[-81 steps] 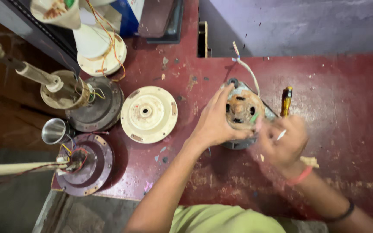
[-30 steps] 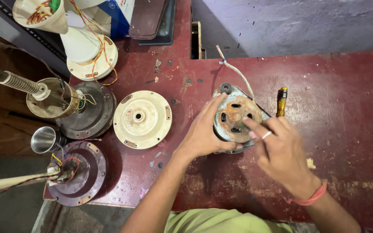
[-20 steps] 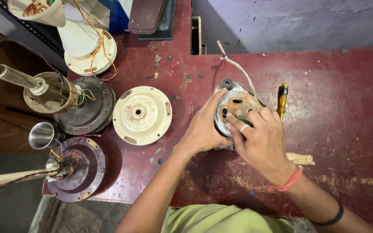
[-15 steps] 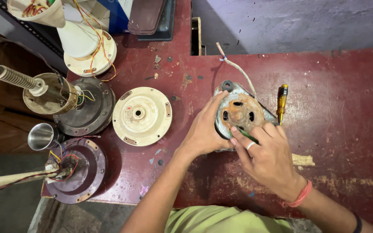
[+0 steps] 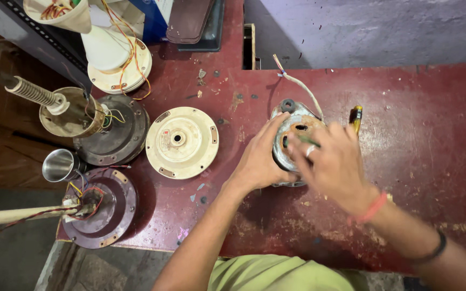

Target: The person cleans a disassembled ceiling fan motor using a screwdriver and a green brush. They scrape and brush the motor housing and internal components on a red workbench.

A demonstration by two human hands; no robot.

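Scuffed red paint covers the workbench (image 5: 432,140), where a rusty round motor (image 5: 297,132) is gripped at its near-left side by the left hand (image 5: 260,161), fingers curled against the casing. Over the motor's top the right hand (image 5: 333,164) is held, fingers drawn together around a thin green-tipped tool (image 5: 307,141). Beyond those fingertips a yellow-handled screwdriver (image 5: 356,116) is seen; a cream fan cover (image 5: 182,141) lies well apart, past the left hand.

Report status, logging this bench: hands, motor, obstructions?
Left hand grips motor. Right hand over it, grip unclear. Screwdriver beside; nothing blocking.
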